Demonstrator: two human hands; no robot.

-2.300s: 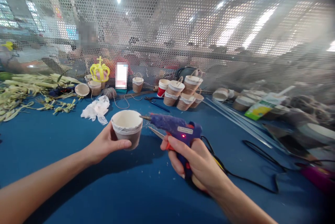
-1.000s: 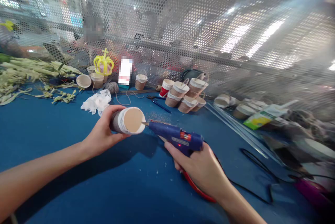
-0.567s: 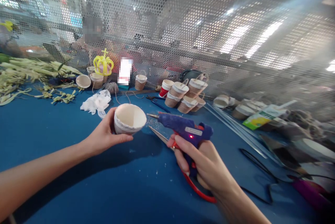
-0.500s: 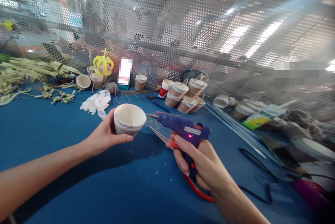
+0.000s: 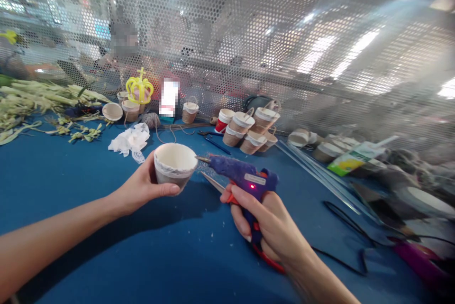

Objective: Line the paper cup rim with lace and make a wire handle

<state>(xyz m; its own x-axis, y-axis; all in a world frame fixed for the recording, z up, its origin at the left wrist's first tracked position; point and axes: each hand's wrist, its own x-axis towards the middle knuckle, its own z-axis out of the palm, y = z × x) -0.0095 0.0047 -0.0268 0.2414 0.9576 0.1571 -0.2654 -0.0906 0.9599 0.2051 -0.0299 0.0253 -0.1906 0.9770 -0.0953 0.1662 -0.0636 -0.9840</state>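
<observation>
My left hand is wrapped round a paper cup, thumb across its front. White trim edges the cup's rim, its wall is greyish brown, and its mouth faces up. In my right hand is a blue hot glue gun with a lit red light and an orange trigger under my fingers. Its metal nozzle points left and reaches the cup's right rim; whether it touches, I cannot tell. Beneath the gun lie scissors, blades toward the cup, their red handle partly hidden by my right hand.
Behind stand several wrapped cups, a red cup and a yellow crown. White crumpled cloth lies left, near dried plant stems. Clear glue sticks and a black cord lie right. A perforated metal screen closes the back.
My right hand has moved the glue gun slightly left, bringing its nozzle up to the cup's rim. The cup in my left hand has hardly shifted.
</observation>
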